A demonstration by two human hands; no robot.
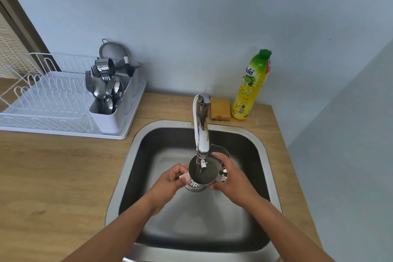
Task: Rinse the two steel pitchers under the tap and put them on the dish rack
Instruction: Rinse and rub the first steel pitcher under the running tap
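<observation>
A steel pitcher (pixel 203 174) is held upright over the sink, right under the spout of the tap (pixel 201 130). My left hand (pixel 170 183) grips its handle on the left side. My right hand (pixel 230 174) wraps around its right side, fingers over the rim. Behind those fingers shows the rim and spout of a second steel pitcher (pixel 223 150), mostly hidden; I cannot tell whether my right hand touches it. No stream of water is clearly visible. The white dish rack (pixel 53 95) stands on the counter at the far left.
The steel sink (pixel 127 166) has a strainer (pixel 192 185) showing under the pitcher. The rack's cutlery holder (pixel 106 121) holds forks, spoons and a steel cup. A sponge (pixel 220 109) and a yellow dish soap bottle (pixel 251 85) stand behind the tap. Walls close in behind and right.
</observation>
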